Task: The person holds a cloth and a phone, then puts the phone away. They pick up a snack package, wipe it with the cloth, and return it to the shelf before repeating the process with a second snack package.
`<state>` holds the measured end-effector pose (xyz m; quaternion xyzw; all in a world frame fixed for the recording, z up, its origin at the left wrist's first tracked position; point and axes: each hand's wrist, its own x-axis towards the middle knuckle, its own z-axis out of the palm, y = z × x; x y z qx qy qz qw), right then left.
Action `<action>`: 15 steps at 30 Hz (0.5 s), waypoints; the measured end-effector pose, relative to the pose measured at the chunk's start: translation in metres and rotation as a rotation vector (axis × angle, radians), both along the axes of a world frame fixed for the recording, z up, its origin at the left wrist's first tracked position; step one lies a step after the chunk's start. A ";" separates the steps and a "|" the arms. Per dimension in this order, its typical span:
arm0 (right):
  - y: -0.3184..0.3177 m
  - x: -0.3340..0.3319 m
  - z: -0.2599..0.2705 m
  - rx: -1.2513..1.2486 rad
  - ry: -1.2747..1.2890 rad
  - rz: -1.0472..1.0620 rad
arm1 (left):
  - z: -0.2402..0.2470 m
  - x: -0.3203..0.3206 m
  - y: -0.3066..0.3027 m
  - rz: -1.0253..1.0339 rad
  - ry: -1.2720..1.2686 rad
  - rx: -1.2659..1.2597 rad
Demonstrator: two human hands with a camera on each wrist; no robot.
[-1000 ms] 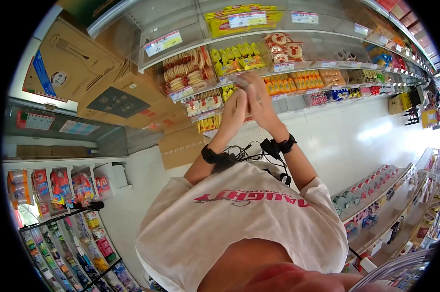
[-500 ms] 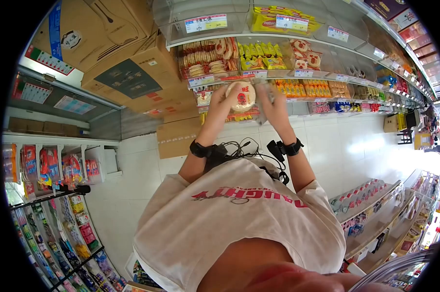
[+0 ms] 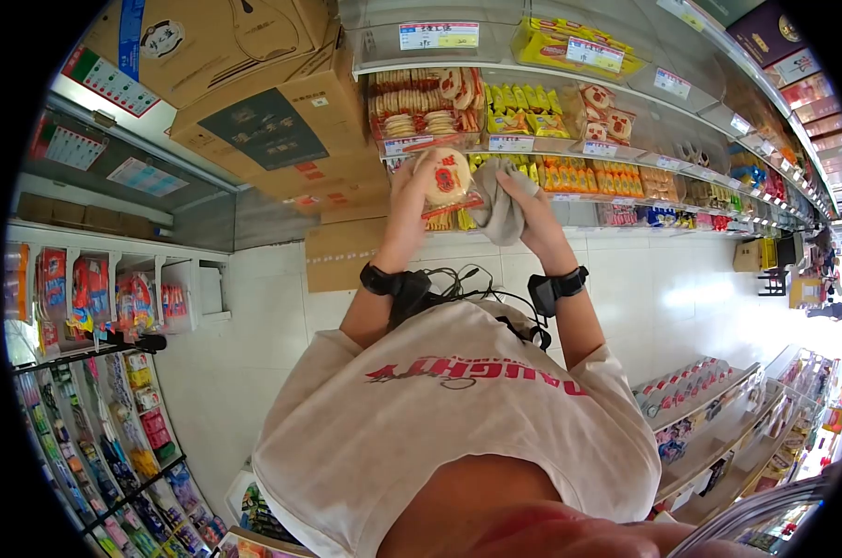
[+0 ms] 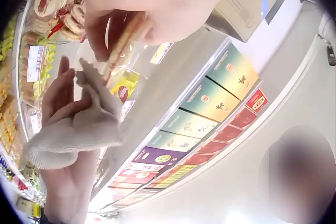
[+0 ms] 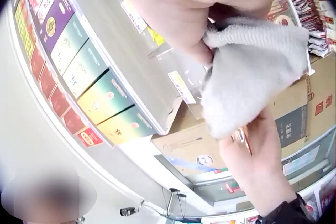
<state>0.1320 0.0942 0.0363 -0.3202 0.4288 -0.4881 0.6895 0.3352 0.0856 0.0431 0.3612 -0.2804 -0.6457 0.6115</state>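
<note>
My left hand (image 3: 405, 197) grips a clear packet with a round pale cracker (image 3: 447, 179) and red print on it, in front of the shelf. In the left wrist view the packet (image 4: 127, 40) is seen nearly edge-on below the fingers. Just right of it, my right hand (image 3: 535, 216) holds a soft grey cloth (image 3: 501, 221), bunched and hanging down. In the right wrist view this cloth (image 5: 247, 77) shows a ribbed edge under the fingers and overlaps part of the left hand (image 5: 252, 155).
Shelf bins ahead hold stacked cracker packets (image 3: 412, 102), yellow snack packets (image 3: 530, 112) and orange ones (image 3: 579, 177). Large cardboard boxes (image 3: 272, 130) stand at the left. Black cables (image 3: 458, 282) hang near the chest. A tiled floor (image 3: 626, 279) lies below.
The hands have moved from close together to apart. The cracker packet, hidden at first, now shows its printed face and has shifted left. The grey cloth has come into clear view in the right hand.
</note>
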 end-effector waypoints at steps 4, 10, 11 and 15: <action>-0.018 -0.017 -0.014 -0.017 0.004 -0.177 | 0.011 0.008 -0.002 -0.034 0.107 -0.121; -0.022 -0.005 0.005 -0.271 0.504 -0.262 | -0.007 -0.009 -0.004 -0.126 -0.071 -0.003; -0.017 0.008 0.005 -0.411 0.625 -0.202 | 0.002 -0.021 0.004 -0.188 0.073 0.075; -0.003 0.048 0.012 -1.041 1.147 -0.159 | -0.037 -0.040 -0.006 -0.111 0.280 0.119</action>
